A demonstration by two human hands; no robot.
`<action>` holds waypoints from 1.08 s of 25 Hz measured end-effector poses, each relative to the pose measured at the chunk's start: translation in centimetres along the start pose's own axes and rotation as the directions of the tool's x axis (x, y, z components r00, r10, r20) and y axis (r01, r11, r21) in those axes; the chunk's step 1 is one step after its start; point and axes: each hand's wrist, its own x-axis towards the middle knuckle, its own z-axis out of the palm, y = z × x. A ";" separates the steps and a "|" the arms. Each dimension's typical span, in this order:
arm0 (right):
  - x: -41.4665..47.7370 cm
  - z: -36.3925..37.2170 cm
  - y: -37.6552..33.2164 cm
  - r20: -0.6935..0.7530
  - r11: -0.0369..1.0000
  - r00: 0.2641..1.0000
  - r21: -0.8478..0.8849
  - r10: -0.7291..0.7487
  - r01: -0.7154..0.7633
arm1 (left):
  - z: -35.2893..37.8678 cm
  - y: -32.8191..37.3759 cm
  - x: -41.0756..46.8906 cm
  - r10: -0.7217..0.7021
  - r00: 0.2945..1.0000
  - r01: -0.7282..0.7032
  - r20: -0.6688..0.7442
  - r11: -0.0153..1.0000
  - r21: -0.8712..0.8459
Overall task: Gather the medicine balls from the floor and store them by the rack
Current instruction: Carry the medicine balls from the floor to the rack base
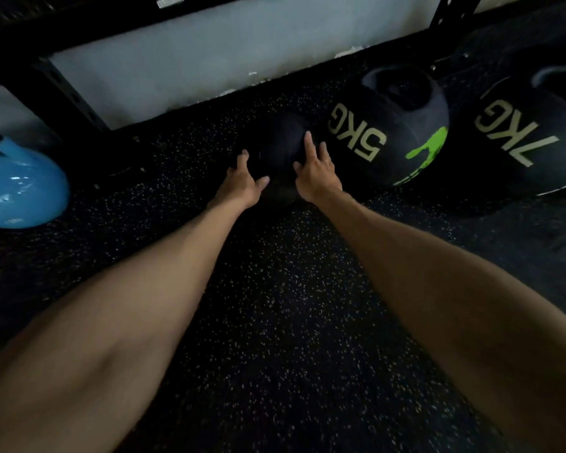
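the small black ball [280,138] is hard to make out: it is dark against dark flooring, its lower half sits behind the hands, and no marking on it can be read. the 7kg ball [520,135] is cut off by the right edge of the view, and the blue kettlebell [20,188] by the left edge, with only a sliver of its shiny handle in view. most of the left hand's fingers are lost in shadow against the ball.

the floor [275,322] is black rubber with pale flecks. along its far edge runs a white wall [177,67], with the black perforated bars of the rack [76,96] in front.

three medicine balls lie along that far edge: the small one, the 5kg ball [389,125] touching its right side, then the 7kg ball. one kettlebell stands near the floor's left edge.

two bare hands: the left hand [242,183] and right hand [317,173] lie on either side of the small ball, fingers spread and fairly straight against it, not wrapped around.
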 end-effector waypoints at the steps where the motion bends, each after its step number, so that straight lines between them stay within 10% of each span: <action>1: -1.0 -0.5 -0.4 0.033 1.000 0.999 0.001 0.021 -0.021 | -0.7 -0.2 -0.9 -0.052 0.997 0.046 0.065 0.995 0.085; 12: -27.2 -15.6 -9.6 0.450 0.918 0.887 -0.387 0.103 0.090 | -13.9 5.9 -30.8 -0.206 0.928 0.085 0.310 0.928 0.362; 18: -44.3 -28.5 -19.5 0.638 0.880 0.761 -0.423 0.121 0.215 | -28.7 9.3 -51.1 -0.198 0.891 0.127 0.408 0.973 0.194; 27: -63.4 -32.6 -26.4 0.874 0.681 0.479 -0.299 -0.086 0.669 | -34.4 8.3 -76.8 -0.536 0.814 0.563 0.224 0.823 -0.077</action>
